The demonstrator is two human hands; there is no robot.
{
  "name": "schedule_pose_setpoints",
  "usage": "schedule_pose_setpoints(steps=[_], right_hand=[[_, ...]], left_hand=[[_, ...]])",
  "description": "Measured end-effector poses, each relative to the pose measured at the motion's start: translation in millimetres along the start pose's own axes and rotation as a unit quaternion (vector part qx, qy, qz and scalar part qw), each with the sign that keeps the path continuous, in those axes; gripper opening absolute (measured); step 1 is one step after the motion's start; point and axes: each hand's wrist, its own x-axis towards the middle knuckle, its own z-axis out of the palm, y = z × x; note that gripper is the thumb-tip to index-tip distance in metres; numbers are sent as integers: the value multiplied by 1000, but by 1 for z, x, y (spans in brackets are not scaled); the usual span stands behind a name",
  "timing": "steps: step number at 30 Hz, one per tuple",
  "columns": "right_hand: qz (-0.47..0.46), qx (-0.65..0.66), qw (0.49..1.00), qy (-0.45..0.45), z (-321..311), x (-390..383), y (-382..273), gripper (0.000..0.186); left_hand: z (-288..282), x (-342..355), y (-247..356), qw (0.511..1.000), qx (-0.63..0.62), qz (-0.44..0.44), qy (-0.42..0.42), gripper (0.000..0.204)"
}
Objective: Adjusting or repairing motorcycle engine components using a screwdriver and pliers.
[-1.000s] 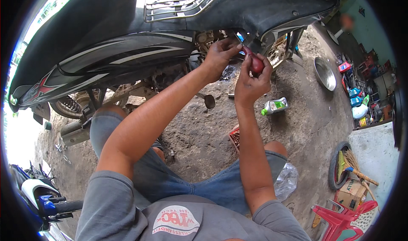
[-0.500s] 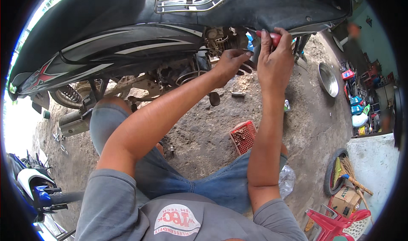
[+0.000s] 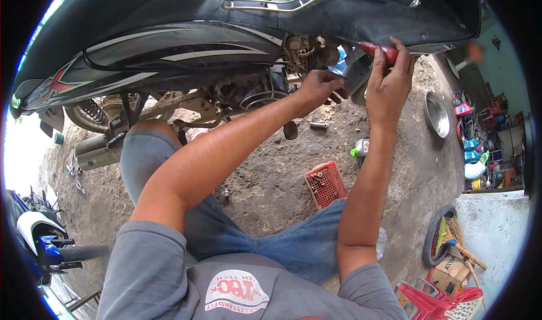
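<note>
My right hand [image 3: 388, 88] is closed round the red handle of a screwdriver [image 3: 377, 53]. The screwdriver's thin shaft points left, toward the underside of the motorcycle's black front bodywork [image 3: 389, 21]; its tip is too small to make out. To the left, my left hand [image 3: 316, 91] reaches up beneath the bodywork, thumb and curled fingers at the edge of a dark grey panel [image 3: 357, 74] that hangs between my hands. The exact grip there is partly hidden. Exposed engine parts [image 3: 299, 52] show just above my left hand.
On the ground lie a red basket [image 3: 326, 185] with small parts, a bottle with a green cap [image 3: 360, 148], a metal cylinder [image 3: 319, 125] and a metal basin [image 3: 437, 114]. A red plastic chair [image 3: 443, 303], a tyre [image 3: 435, 235] and a cardboard box [image 3: 451, 272] stand at lower right.
My right hand and the screwdriver have shifted right, and my left hand slightly right and down. More of the grey panel and the green-capped bottle now shows. The view has shifted slightly.
</note>
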Motion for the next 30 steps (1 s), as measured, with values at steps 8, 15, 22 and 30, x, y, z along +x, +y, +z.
schedule_pose_setpoints(steps=[8,15,22,30], right_hand=[[-12,45,998,33,11,1,-13,29],[60,11,997,44,8,1,-11,42],[67,-1,997,46,7,-1,-11,45],[83,23,995,48,10,-2,-15,47]], left_hand=[[-6,0,0,1000,-9,4,-4,31],[-1,-3,0,1000,-3,4,-1,32],[3,-1,5,999,-28,0,-30,35],[26,-9,29,989,-129,22,-65,36]])
